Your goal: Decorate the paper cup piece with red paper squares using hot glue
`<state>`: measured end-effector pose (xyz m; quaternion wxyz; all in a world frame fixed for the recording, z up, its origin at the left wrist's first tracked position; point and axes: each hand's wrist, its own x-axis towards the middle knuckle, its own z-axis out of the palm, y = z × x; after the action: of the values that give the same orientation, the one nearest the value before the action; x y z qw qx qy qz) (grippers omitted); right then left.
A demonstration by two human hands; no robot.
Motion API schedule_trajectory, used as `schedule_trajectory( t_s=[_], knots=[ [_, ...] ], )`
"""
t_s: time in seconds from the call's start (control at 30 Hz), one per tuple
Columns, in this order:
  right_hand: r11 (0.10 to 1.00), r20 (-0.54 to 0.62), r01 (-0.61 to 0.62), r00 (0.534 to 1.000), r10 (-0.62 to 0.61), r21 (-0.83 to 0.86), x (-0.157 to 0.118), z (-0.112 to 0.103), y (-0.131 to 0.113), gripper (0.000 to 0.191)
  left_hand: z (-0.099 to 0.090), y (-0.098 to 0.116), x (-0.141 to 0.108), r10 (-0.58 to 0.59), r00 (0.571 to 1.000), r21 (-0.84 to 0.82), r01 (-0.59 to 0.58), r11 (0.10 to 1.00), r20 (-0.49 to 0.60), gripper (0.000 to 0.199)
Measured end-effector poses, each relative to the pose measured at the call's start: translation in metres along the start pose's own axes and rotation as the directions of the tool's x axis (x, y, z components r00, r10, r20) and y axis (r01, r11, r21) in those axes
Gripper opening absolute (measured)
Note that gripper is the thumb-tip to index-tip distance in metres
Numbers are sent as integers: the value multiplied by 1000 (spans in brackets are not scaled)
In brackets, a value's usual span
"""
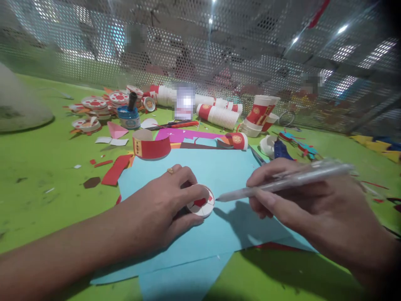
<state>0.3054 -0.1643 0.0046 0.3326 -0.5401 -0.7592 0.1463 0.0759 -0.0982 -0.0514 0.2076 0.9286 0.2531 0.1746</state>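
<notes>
My left hand is closed on a small round white cup base with red pieces on it. The fingers pin it down on light blue paper. In my right hand is a slim, pale pen, held in a writing grip. Its dark tip is beside the right rim of the cup base; whether it touches the paper or rim I cannot tell. A shadow of the right hand falls across the blue sheet. Just beyond my left hand stands a curved red-and-white cup strip.
Stacked paper cups lie at the back, near red-handled scissors. A blue glue jar stands beside red-dotted paper turtles. Red scraps lie left. More cups stand back right, before a perforated screen.
</notes>
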Motion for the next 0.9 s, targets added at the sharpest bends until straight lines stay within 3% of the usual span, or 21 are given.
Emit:
schedule_trajectory(
  t_s=[0.17, 0.5, 0.9],
  knots=[
    [1000, 63, 14, 998, -14, 2, 2, 4, 1, 13, 0, -1, 2, 9, 1000, 10, -9, 1000, 11, 16],
    [992, 48, 72, 997, -68, -102, -2, 11, 4, 12, -1, 2, 0, -29, 999, 6, 29, 1000, -15, 12],
    [997, 31, 39, 999, -37, -64, 0, 12, 5, 13, -2, 2, 0, -36, 999, 28, 36, 999, -21, 15]
  ],
)
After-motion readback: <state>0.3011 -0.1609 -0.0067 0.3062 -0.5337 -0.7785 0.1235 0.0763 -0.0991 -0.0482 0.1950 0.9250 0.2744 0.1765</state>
